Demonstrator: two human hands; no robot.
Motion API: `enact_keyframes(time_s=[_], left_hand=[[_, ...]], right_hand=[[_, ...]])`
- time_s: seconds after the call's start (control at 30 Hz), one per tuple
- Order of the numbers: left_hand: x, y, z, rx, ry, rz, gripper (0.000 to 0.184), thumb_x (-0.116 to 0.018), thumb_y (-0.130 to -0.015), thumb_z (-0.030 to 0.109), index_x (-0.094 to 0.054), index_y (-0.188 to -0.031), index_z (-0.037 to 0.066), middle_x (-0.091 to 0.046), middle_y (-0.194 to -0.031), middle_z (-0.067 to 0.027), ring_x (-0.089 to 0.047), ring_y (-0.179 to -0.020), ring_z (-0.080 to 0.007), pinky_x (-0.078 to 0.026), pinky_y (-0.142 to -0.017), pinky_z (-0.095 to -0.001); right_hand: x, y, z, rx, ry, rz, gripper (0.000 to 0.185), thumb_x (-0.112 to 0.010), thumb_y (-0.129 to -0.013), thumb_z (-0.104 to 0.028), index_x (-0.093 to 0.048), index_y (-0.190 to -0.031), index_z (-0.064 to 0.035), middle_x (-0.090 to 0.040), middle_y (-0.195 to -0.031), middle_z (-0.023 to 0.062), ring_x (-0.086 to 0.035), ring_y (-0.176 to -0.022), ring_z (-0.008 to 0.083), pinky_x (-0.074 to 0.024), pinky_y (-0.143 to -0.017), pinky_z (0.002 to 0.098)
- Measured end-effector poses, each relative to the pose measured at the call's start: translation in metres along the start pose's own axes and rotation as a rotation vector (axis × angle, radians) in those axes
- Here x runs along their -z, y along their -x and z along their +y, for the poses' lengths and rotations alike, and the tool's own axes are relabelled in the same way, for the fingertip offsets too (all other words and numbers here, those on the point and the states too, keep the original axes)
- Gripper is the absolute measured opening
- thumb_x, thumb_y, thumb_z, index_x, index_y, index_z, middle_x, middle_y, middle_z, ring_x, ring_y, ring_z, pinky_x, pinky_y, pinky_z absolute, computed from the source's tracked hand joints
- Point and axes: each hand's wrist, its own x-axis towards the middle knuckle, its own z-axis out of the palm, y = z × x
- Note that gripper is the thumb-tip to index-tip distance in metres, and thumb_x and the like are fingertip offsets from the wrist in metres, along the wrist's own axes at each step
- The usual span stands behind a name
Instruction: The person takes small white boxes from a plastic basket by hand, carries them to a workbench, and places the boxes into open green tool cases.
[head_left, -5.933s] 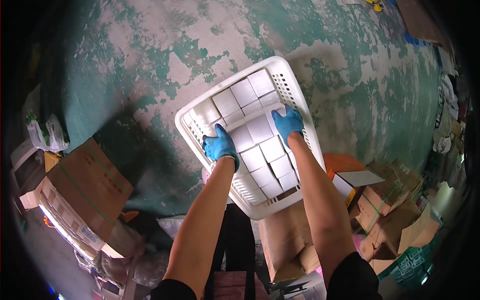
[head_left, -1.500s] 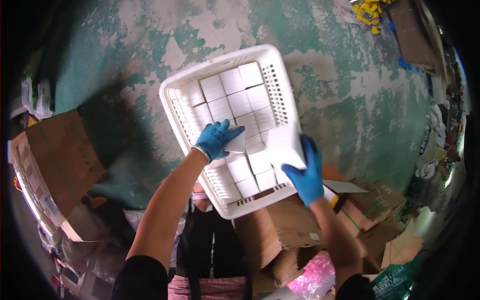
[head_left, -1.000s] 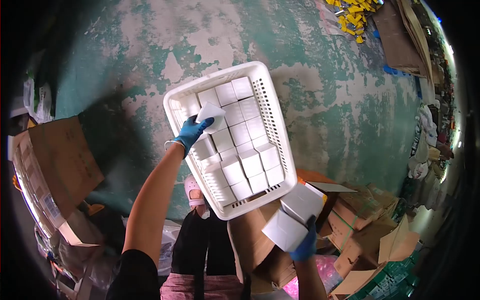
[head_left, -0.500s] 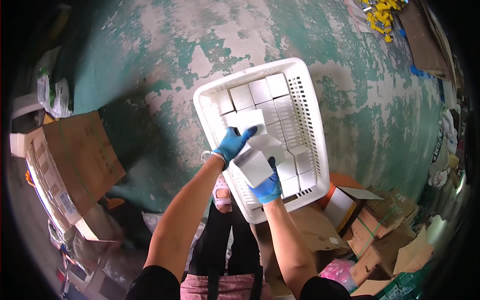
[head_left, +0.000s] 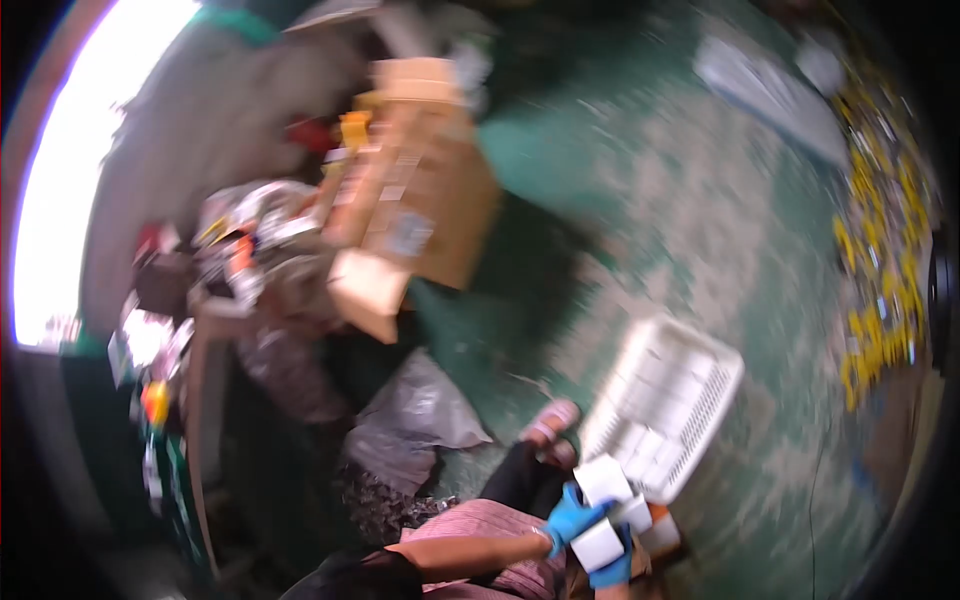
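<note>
My left hand (head_left: pixel 572 518), in a blue glove, is closed against small white boxes held in front of my lap. One white box (head_left: pixel 603 481) sits at its upper side, and another white box (head_left: pixel 597 545) lies between my two hands. A third white box (head_left: pixel 631 513) shows just to the right. From below, my right hand (head_left: pixel 612 567), also gloved in blue, supports the boxes; part of it is hidden behind them. Beyond the hands stands the white plastic basket (head_left: pixel 722 372), holding rows of white boxes, blurred by motion.
A large cardboard carton (head_left: pixel 450 200) stands at the upper left. Nearer, a clear plastic bag (head_left: pixel 425 410) lies on the green, worn floor. Many yellow pieces (head_left: pixel 880 240) are heaped at the far right. Beside my foot (head_left: pixel 550 425) is the basket's near end.
My view has swung to the left, so the basket now appears lower and farther right. Both hands have come out from over the basket toward my body with the white boxes.
</note>
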Motion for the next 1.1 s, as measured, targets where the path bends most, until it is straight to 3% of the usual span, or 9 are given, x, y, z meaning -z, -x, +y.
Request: enact_keyframes(time_s=[0.13,0.47,0.6,0.7,0.8,0.9,1.0,1.07,1.1], left_hand=[[0.048,0.089,0.009,0.440,-0.075,0.095,0.082,-0.086,-0.078,0.041,-0.046,-0.131,-0.007,-0.061,-0.128,-0.0189,-0.060,-0.121,-0.0239,-0.052,-0.098,-0.0358],[0.213,0.105,-0.035,0.311,0.354,0.342,0.104,-0.085,-0.073,0.053,-0.033,-0.139,-0.008,-0.058,-0.134,-0.0227,-0.059,-0.124,-0.0302,-0.051,-0.101,-0.0393],[0.313,0.132,-0.109,0.165,0.503,0.608,0.113,-0.085,-0.071,0.058,-0.028,-0.142,-0.008,-0.056,-0.136,-0.0242,-0.058,-0.125,-0.0327,-0.051,-0.102,-0.0407],[0.529,0.249,0.016,-0.098,0.663,0.841,0.085,-0.082,-0.080,0.040,-0.034,-0.137,-0.001,-0.059,-0.129,-0.0199,-0.062,-0.115,-0.0284,-0.055,-0.093,-0.0406],[0.737,0.420,0.133,-0.576,0.867,0.965,0.041,-0.066,-0.097,0.030,-0.049,-0.123,0.004,-0.062,-0.116,-0.0103,-0.064,-0.103,-0.0220,-0.056,-0.087,-0.0384],[0.859,0.612,0.181,-0.994,0.483,1.467,0.047,-0.038,-0.107,0.044,-0.058,-0.127,0.006,-0.063,-0.120,-0.0109,-0.059,-0.110,-0.0172,-0.048,-0.098,-0.0376],[0.897,0.725,0.167,-1.409,0.689,1.901,0.062,-0.051,-0.102,0.044,-0.044,-0.146,0.002,-0.041,-0.154,-0.0138,-0.051,-0.127,-0.0236,-0.040,-0.107,-0.0371],[0.908,0.731,0.092,-1.204,0.584,1.814,0.057,-0.045,-0.104,0.044,-0.041,-0.148,0.008,-0.040,-0.154,-0.0131,-0.045,-0.133,-0.0269,-0.035,-0.113,-0.0451],[0.913,0.725,0.047,-0.968,0.391,1.725,0.062,-0.041,-0.104,0.047,-0.033,-0.154,0.012,-0.029,-0.163,-0.0119,-0.036,-0.145,-0.0277,-0.027,-0.119,-0.0486]], right_hand=[[-0.077,0.026,0.029,-0.160,0.237,-0.054,0.071,-0.054,-0.096,-0.052,-0.037,-0.153,-0.0118,-0.045,-0.151,0.0110,-0.045,-0.136,0.0287,-0.0350,-0.116,0.0462],[-0.200,0.027,0.209,-0.459,0.564,-0.056,0.062,-0.049,-0.100,-0.049,-0.042,-0.150,-0.0125,-0.049,-0.148,0.0111,-0.049,-0.132,0.0282,-0.0374,-0.114,0.0449],[-0.209,0.027,0.306,-0.896,0.053,-0.147,0.059,-0.047,-0.101,-0.048,-0.044,-0.148,-0.0127,-0.051,-0.147,0.0111,-0.050,-0.130,0.0280,-0.0383,-0.112,0.0443],[-0.326,0.043,0.463,-0.790,0.826,-0.396,0.060,-0.049,-0.102,-0.048,-0.042,-0.148,-0.0101,-0.055,-0.144,0.0094,-0.054,-0.130,0.0280,-0.0422,-0.113,0.0457],[-0.492,0.132,0.648,-1.038,0.776,-0.767,0.055,-0.050,-0.103,-0.047,-0.047,-0.146,-0.0124,-0.060,-0.138,0.0047,-0.059,-0.122,0.0233,-0.0431,-0.111,0.0400],[-0.587,0.197,0.791,-0.692,0.954,-1.102,0.059,-0.041,-0.105,-0.053,-0.038,-0.153,-0.0183,-0.053,-0.143,0.0041,-0.052,-0.127,0.0183,-0.0405,-0.108,0.0357],[-0.612,0.273,0.789,-0.688,1.137,-1.375,0.053,-0.043,-0.104,-0.049,-0.046,-0.145,-0.0157,-0.056,-0.136,0.0045,-0.054,-0.116,0.0215,-0.0438,-0.099,0.0361],[-0.598,0.285,0.746,0.730,1.659,-2.624,0.028,-0.057,-0.093,-0.022,-0.062,-0.117,-0.0080,-0.061,-0.112,0.0188,-0.060,-0.101,0.0326,-0.0494,-0.090,0.0423],[-0.554,0.253,0.726,0.559,0.986,-2.489,0.034,-0.069,-0.085,-0.025,-0.066,-0.114,-0.0066,-0.062,-0.118,0.0173,-0.062,-0.104,0.0327,-0.0516,-0.090,0.0427]])
